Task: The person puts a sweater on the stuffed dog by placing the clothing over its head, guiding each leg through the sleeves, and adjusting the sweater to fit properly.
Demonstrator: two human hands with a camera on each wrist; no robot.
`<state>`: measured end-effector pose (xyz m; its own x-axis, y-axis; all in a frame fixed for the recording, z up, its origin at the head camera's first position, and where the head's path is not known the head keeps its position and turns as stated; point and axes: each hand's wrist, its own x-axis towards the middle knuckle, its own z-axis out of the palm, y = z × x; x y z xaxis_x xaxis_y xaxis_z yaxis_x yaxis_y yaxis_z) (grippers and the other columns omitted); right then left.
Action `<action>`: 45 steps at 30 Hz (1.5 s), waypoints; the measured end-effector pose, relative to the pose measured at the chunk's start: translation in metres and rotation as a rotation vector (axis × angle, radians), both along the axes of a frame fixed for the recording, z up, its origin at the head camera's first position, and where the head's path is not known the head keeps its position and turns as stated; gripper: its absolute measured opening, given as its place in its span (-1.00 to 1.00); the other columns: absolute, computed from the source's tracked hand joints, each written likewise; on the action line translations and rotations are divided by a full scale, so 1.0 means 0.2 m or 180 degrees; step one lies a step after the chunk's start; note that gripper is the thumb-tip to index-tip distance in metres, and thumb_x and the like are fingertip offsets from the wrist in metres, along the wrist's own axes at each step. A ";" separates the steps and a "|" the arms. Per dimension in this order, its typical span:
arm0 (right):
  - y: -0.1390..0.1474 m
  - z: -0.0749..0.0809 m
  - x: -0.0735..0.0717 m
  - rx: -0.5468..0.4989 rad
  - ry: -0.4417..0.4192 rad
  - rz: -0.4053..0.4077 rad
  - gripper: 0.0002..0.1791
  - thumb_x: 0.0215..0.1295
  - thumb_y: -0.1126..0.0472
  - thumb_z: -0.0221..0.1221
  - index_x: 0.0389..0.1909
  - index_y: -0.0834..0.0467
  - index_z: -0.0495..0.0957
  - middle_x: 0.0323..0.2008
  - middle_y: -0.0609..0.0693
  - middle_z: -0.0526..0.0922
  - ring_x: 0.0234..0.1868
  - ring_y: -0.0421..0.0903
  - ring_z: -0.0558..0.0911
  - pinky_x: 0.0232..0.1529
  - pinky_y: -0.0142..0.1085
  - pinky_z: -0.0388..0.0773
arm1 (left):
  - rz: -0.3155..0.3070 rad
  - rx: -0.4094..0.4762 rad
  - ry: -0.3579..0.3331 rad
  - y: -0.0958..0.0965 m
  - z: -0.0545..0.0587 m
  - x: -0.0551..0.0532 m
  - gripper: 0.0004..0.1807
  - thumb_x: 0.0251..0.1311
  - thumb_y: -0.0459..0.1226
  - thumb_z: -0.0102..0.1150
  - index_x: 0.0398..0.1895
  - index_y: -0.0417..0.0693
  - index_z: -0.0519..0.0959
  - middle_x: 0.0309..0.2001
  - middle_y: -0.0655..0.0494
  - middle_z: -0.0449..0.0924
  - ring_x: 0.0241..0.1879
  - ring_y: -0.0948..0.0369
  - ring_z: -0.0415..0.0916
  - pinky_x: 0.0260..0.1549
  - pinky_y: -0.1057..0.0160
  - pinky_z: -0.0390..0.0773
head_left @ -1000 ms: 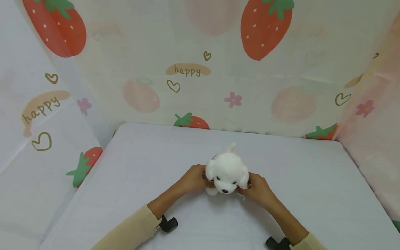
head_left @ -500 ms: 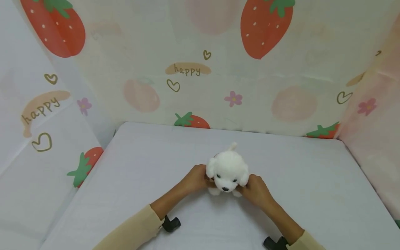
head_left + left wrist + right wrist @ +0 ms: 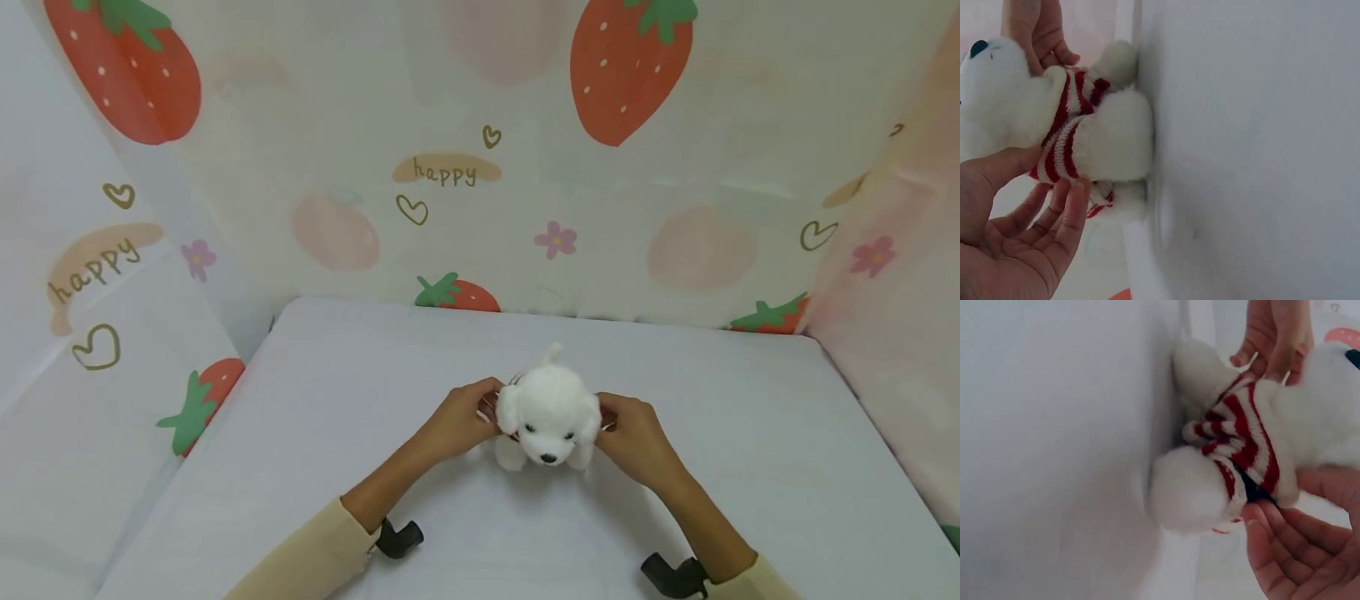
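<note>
A white plush dog (image 3: 549, 417) stands on the white table, its head toward me and its tail up at the back. It wears a red-and-white striped knit sweater (image 3: 1063, 147), mostly hidden behind the head in the head view. My left hand (image 3: 459, 421) pinches the sweater at one side, thumb (image 3: 1016, 162) above and fingertips (image 3: 1079, 190) below. On the other side my right hand (image 3: 637, 437) pinches the sweater's edge near a front leg (image 3: 1188, 490), where a dark patch (image 3: 1254, 484) shows under the knit. The paws touch the table.
The white table (image 3: 375, 350) surrounds the dog. Behind it hangs a strawberry-print cloth wall (image 3: 465, 225), with more cloth at the left and right. Black wrist mounts (image 3: 400, 539) sit below both forearms.
Both hands have risen slightly and spread outward from beside the dog's chin, with wrists turned. The dog stays at nearly the same spot, and more of its front legs shows than a second ago.
</note>
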<state>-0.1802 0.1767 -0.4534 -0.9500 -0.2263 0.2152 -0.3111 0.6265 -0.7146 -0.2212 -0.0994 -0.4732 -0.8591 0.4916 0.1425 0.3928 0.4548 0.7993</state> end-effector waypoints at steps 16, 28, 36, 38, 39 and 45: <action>-0.01 -0.01 -0.01 -0.1100 -0.0872 -0.0362 -0.83 0.43 0.35 0.14 -0.13 0.37 0.65 -0.29 0.11 0.76 -0.31 -0.06 0.74 -0.27 -0.27 0.68 | 0.0004 0.0505 -0.0433 0.04 0.01 0.00 -0.45 0.09 -0.59 0.25 0.19 -0.11 0.56 -0.05 -0.02 0.61 -0.28 0.21 0.64 -0.34 0.28 0.65; -0.03 -0.03 -0.04 -0.1040 -0.0933 -0.0194 -0.69 0.24 0.44 0.17 0.02 0.33 0.57 -0.20 0.11 0.74 -0.28 -0.11 0.71 -0.29 -0.28 0.66 | 0.0353 0.0405 -0.0390 0.08 0.03 0.00 -0.63 0.00 -0.54 0.17 -0.08 -0.12 0.61 -0.15 0.02 0.67 -0.47 0.28 0.61 -0.45 0.28 0.60; -0.06 -0.03 -0.04 -0.0782 -0.0418 -0.0249 -0.81 0.23 0.47 0.25 -0.17 0.24 0.70 -0.19 0.09 0.73 -0.25 -0.07 0.70 -0.18 -0.25 0.61 | 0.0239 0.0572 -0.0330 0.08 0.01 0.01 -0.58 0.07 -0.58 0.00 -0.02 -0.10 0.56 -0.16 -0.05 0.67 -0.44 0.24 0.67 -0.44 0.24 0.65; -0.07 -0.03 -0.04 -0.0806 -0.0338 -0.0261 -0.83 0.25 0.47 0.26 -0.20 0.23 0.71 -0.18 0.08 0.74 -0.24 -0.07 0.71 -0.15 -0.25 0.61 | 0.0222 0.0612 -0.0326 0.08 0.00 0.01 -0.57 0.09 -0.58 0.01 0.00 -0.08 0.56 -0.15 -0.04 0.67 -0.43 0.24 0.68 -0.43 0.24 0.66; -0.06 -0.04 -0.03 -0.0811 -0.0328 -0.0276 -0.83 0.25 0.46 0.26 -0.20 0.22 0.72 -0.17 0.08 0.74 -0.24 -0.08 0.72 -0.14 -0.26 0.60 | 0.0218 0.0625 -0.0319 0.08 -0.01 0.00 -0.57 0.10 -0.58 0.01 0.00 -0.07 0.56 -0.15 -0.03 0.67 -0.42 0.24 0.68 -0.43 0.24 0.66; -0.05 -0.06 -0.02 -0.0765 -0.0333 -0.0338 -0.83 0.31 0.43 0.23 -0.14 0.22 0.69 -0.15 0.07 0.75 -0.18 -0.07 0.72 -0.09 -0.25 0.58 | 0.0248 0.0587 -0.0282 0.07 -0.03 0.01 -0.60 0.15 -0.52 0.04 0.04 -0.02 0.55 -0.12 0.02 0.64 -0.38 0.24 0.63 -0.37 0.26 0.61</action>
